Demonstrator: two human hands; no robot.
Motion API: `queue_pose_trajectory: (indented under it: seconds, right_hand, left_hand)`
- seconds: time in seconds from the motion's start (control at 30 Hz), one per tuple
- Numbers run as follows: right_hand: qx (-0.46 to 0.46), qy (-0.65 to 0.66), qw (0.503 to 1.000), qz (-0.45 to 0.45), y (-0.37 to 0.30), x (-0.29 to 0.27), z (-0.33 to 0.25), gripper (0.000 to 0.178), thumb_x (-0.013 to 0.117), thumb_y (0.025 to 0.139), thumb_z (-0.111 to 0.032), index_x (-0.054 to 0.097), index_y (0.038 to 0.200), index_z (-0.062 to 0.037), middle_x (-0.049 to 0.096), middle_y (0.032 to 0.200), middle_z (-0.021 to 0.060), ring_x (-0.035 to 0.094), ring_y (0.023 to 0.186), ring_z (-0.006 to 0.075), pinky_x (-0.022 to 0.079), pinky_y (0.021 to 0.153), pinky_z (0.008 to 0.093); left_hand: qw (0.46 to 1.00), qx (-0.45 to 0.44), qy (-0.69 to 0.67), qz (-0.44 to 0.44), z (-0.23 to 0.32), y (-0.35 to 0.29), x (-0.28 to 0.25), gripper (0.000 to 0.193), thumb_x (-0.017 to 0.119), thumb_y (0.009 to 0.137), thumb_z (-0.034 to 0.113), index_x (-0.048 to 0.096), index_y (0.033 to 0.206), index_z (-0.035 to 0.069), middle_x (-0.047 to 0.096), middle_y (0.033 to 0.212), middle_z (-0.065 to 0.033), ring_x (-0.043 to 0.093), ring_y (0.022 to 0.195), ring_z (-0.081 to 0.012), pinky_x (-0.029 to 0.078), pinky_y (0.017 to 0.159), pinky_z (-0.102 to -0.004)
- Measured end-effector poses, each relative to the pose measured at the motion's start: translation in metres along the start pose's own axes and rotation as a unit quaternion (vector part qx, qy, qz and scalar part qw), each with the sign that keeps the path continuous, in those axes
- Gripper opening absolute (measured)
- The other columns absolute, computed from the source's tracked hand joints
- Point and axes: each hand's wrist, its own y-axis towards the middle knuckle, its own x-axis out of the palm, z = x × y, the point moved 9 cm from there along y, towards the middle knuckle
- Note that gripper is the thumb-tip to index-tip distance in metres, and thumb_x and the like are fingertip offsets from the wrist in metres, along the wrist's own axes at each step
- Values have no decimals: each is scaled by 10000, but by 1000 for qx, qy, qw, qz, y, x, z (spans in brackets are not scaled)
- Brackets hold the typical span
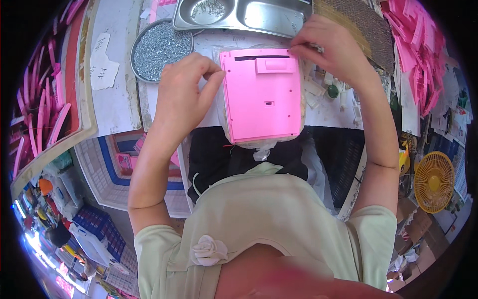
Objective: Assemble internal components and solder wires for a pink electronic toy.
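Note:
A pink plastic panel lies in front of me at the table's near edge, on a clear plastic wrap. It has a raised tab and a dark slot along its far edge, plus several small holes. At its far left corner, my left hand has thumb and forefinger drawn together in a pinch; whatever is between them is too small to make out. My right hand is at the far right corner, fingers curled and pinched close to the panel's edge. Anything in that pinch is hidden too.
Beyond my left hand stands a round metal bowl full of small screws. A steel compartment tray sits at the far side. Pink parts are heaped at far right and in a bin at left. A white crate is below.

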Motion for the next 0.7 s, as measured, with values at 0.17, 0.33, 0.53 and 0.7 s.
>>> queue_pose_trajectory:
  seconds: [0.17, 0.33, 0.53, 0.7]
  right_hand:
    - [17, 45, 994, 97, -33, -12, -7, 176, 790, 823, -163, 750, 962, -63, 694, 849, 85, 647, 794, 291, 518, 712, 402]
    - [24, 92, 982, 164, -55, 10, -33, 120, 811, 813, -148, 741, 865, -66, 666, 800, 77, 618, 758, 282, 500, 681, 399]
    - [-7, 70, 978, 195, -67, 26, -42, 206, 845, 770, -100, 758, 952, -55, 670, 814, 61, 615, 762, 252, 496, 652, 356]
    - [-49, 32, 979, 197, -71, 25, -47, 270, 853, 751, -110, 765, 1002, -61, 661, 811, 63, 610, 751, 258, 491, 640, 360]
  left_hand:
    - [989, 79, 120, -24, 18, 13, 8, 149, 715, 881, 174, 639, 827, 57, 629, 802, -83, 664, 821, -284, 455, 736, -447]
    - [957, 138, 248, -52, 32, 20, 18, 148, 706, 878, 174, 636, 812, 61, 622, 789, -90, 664, 815, -303, 474, 729, -459]
    - [968, 88, 227, -62, 31, 16, 3, 157, 729, 878, 158, 621, 827, 56, 613, 799, -100, 647, 802, -316, 472, 710, -450]
    - [988, 80, 132, -22, 39, -2, 5, 167, 766, 854, 170, 630, 847, 74, 614, 835, -81, 627, 822, -294, 443, 754, -434]
